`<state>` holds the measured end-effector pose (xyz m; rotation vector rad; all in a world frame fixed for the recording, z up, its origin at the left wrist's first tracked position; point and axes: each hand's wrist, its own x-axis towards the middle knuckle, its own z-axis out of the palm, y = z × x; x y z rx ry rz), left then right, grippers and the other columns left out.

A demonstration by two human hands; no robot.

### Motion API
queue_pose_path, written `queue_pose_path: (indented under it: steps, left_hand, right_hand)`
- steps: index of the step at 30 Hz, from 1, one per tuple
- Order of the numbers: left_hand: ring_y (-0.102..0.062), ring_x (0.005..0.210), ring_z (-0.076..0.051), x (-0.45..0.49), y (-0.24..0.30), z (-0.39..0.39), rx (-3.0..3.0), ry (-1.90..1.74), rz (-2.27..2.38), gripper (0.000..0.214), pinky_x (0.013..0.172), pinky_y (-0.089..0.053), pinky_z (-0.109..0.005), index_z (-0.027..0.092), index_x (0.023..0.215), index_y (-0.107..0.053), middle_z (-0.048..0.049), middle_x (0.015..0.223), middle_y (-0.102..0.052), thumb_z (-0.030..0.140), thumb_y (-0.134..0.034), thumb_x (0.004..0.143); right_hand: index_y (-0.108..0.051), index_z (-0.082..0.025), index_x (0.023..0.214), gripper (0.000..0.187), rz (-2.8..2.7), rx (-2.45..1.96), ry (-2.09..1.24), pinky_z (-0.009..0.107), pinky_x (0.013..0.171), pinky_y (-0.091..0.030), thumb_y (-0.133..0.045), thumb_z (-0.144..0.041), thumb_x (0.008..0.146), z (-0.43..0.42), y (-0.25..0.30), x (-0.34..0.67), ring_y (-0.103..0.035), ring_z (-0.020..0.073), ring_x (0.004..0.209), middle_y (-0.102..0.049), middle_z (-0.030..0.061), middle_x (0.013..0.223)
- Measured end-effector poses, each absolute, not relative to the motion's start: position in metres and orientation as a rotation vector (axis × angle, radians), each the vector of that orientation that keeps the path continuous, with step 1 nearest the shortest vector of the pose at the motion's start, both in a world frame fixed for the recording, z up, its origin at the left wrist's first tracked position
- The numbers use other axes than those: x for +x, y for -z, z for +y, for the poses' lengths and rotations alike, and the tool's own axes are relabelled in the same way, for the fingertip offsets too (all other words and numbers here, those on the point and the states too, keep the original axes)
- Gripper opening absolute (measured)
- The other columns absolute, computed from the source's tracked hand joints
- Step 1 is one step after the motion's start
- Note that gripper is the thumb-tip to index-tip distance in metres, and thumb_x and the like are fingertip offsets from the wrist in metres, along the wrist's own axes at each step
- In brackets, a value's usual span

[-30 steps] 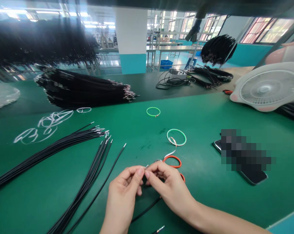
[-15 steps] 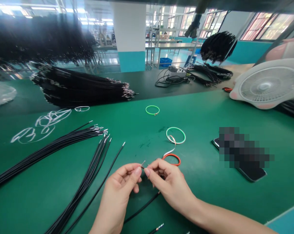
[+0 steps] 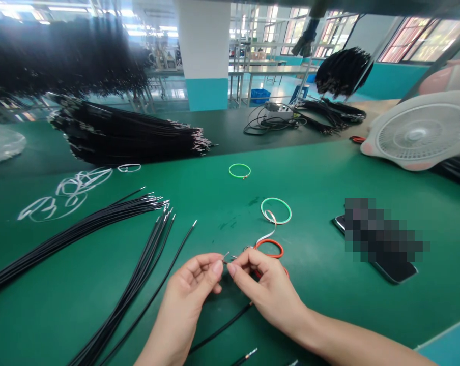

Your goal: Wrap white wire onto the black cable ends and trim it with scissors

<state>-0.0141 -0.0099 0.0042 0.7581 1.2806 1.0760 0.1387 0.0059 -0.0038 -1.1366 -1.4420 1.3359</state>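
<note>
My left hand (image 3: 194, 287) is closed in a pinch, thumb against forefinger, on a thin wire (image 3: 226, 256) whose fine end sticks up above the fingertips. My right hand (image 3: 266, 284) also pinches at this wire, its fingertips almost meeting those of the left. What lies inside the right pinch is mostly covered. A black cable (image 3: 230, 321) runs along the table below the hands and disappears under the right palm. Just behind my right hand lie orange loops (image 3: 270, 248) that look like scissor handles, partly hidden by the hand.
Black cables with bare tips (image 3: 138, 264) lie at the left, beside a larger bundle (image 3: 131, 206). A white-green ring (image 3: 276, 211), a green ring (image 3: 239, 171) and white strips (image 3: 81, 183) are farther back. At the right are a phone (image 3: 398, 269) and fan (image 3: 421, 134).
Both hands keep their pinch in nearly the same place. My right fingertips have shifted very slightly, and a little more of the orange loops shows behind them.
</note>
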Motion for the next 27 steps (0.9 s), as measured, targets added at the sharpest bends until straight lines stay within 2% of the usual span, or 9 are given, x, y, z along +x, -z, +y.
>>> queue_pose_path:
  steps: [4, 8, 19, 27]
  left_hand:
    - [-0.062, 0.064, -0.011, -0.0146, -0.0015, -0.0074, 0.871, -1.047, 1.410, 0.027, 0.064, -0.052, -0.022, 0.016, 0.085, -0.069, -0.0006, 0.074, -0.069, 0.038, -0.077, 0.072]
    - [-0.063, 0.062, -0.012, -0.0139, 0.0010, -0.0075, 0.943, -1.035, 1.482, 0.029, 0.060, -0.053, -0.022, 0.015, 0.084, -0.069, -0.0016, 0.074, -0.070, 0.042, -0.074, 0.073]
    - [-0.057, 0.053, -0.008, -0.0136, -0.0044, -0.0104, 0.915, -0.995, 1.428, 0.029, 0.054, -0.049, -0.018, 0.016, 0.080, -0.067, 0.0032, 0.056, -0.062, 0.045, -0.070, 0.076]
    - [-0.053, 0.050, -0.006, -0.0130, -0.0042, -0.0115, 0.784, -0.991, 1.341, 0.025, 0.051, -0.045, -0.016, 0.016, 0.078, -0.067, 0.0034, 0.060, -0.062, 0.040, -0.071, 0.077]
  right_hand:
    - [-0.060, -0.018, 0.070, 0.018, -1.468, -1.158, -1.308, 0.023, 0.054, -0.039, -0.062, -0.028, 0.085, 0.0055, 0.0030, 0.1380, -0.048, 0.0114, 0.058, -0.057, -0.0025, 0.062]
    - [-0.059, -0.017, 0.072, 0.018, -1.523, -1.162, -1.286, 0.023, 0.055, -0.039, -0.059, -0.029, 0.086, 0.0039, 0.0040, 0.1375, -0.049, 0.0117, 0.058, -0.058, -0.0013, 0.064]
    - [-0.057, -0.017, 0.075, 0.018, -1.545, -1.132, -1.263, 0.022, 0.052, -0.036, -0.057, -0.028, 0.089, 0.0037, 0.0037, 0.1387, -0.045, 0.0100, 0.056, -0.053, -0.0030, 0.063]
    - [-0.060, -0.016, 0.077, 0.017, -1.564, -1.104, -1.266, 0.021, 0.052, -0.037, -0.058, -0.027, 0.089, 0.0062, 0.0023, 0.1409, -0.047, 0.0095, 0.057, -0.056, -0.0030, 0.065]
